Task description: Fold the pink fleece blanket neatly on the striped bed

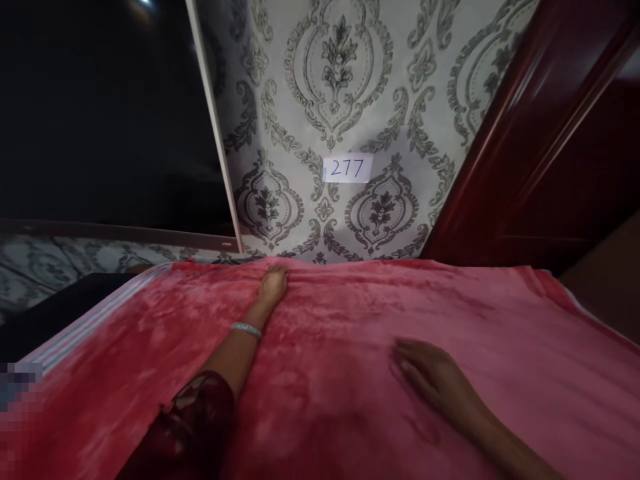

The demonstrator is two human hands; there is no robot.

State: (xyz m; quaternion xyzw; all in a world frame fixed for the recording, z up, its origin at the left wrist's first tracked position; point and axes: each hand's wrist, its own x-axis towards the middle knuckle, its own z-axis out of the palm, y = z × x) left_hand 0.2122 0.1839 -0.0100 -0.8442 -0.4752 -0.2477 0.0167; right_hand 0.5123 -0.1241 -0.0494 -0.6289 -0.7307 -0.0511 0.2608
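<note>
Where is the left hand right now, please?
The left hand is left of centre in the head view, on the red blanket near its far edge.

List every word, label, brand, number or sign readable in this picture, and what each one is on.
"277": handwritten on a white paper slip on the patterned wall.
Too small to read: a pale mark on the lower edge of the dark screen's frame; I cannot tell whether it is lettering.

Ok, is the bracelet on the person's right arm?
No, the pale bracelet circles the left forearm, behind the left hand near the far edge of the red cloth.
</note>
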